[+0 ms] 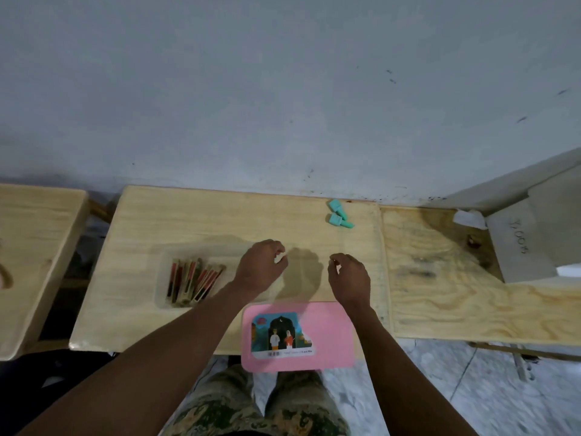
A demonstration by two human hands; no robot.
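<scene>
My left hand (pixel 261 265) and my right hand (pixel 349 278) hover side by side over the middle of a light wooden table (pixel 201 215). Both have their fingers curled in toward the thumb. Nothing shows between the fingertips, and the frame is too dim to tell whether they pinch something thin. A shadow lies on the wood between the hands. Just in front of them, a pink board (pixel 333 338) overhangs the table's near edge, with a picture card (pixel 281 335) of two figures under an arch on its left part.
A clear tray (pixel 163 278) with several red and tan sticks sits left of my left hand. Two teal caps (pixel 339 214) lie at the table's far right. A plywood table (pixel 456 297) adjoins on the right with a grey box (pixel 518 243). Another wooden table (pixel 31 247) stands left. A wall runs behind.
</scene>
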